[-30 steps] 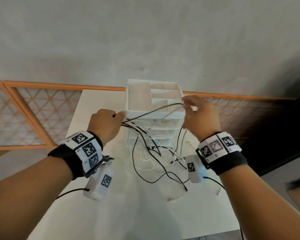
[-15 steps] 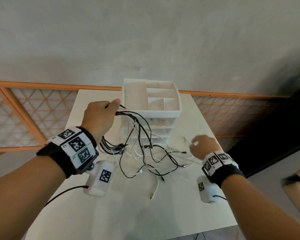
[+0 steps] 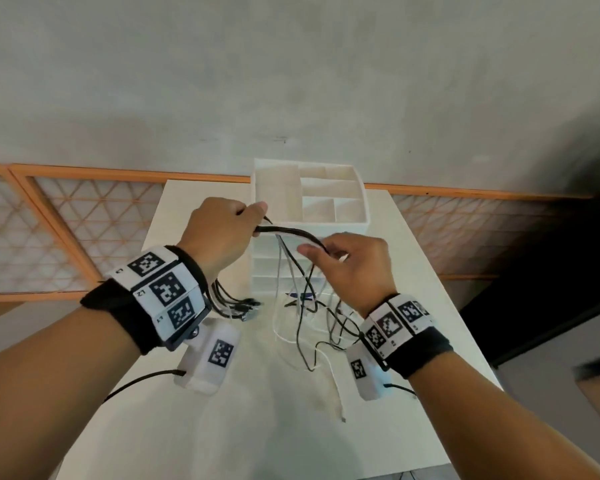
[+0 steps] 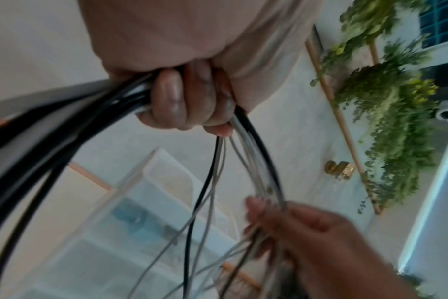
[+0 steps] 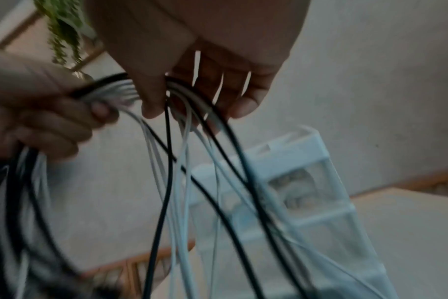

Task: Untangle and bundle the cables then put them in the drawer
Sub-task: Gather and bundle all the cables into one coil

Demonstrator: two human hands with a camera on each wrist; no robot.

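Note:
Several black and white cables [image 3: 293,233] stretch as one strand between my two hands, in front of the white drawer unit [image 3: 362,216]. My left hand [image 3: 222,233] grips the strand in a fist, and plug ends [image 3: 246,308] hang below its wrist. My right hand [image 3: 343,261] pinches the same strand a short way to the right. The left wrist view shows the curled left fingers [image 4: 182,99] round the cables [image 4: 115,101]. From the right fingers [image 5: 151,97], loose cables [image 5: 166,172] trail down to the table [image 3: 222,427].
The drawer unit stands at the table's far middle, with an open divided tray on top. Loose cable ends [image 3: 336,393] lie on the table between my wrists. An orange lattice railing [image 3: 66,230] runs behind the table. The table's near edge is close to me.
My right hand has risen from the table at the right and taken hold of the strand next to my left hand. More of the cable tangle hangs off the table.

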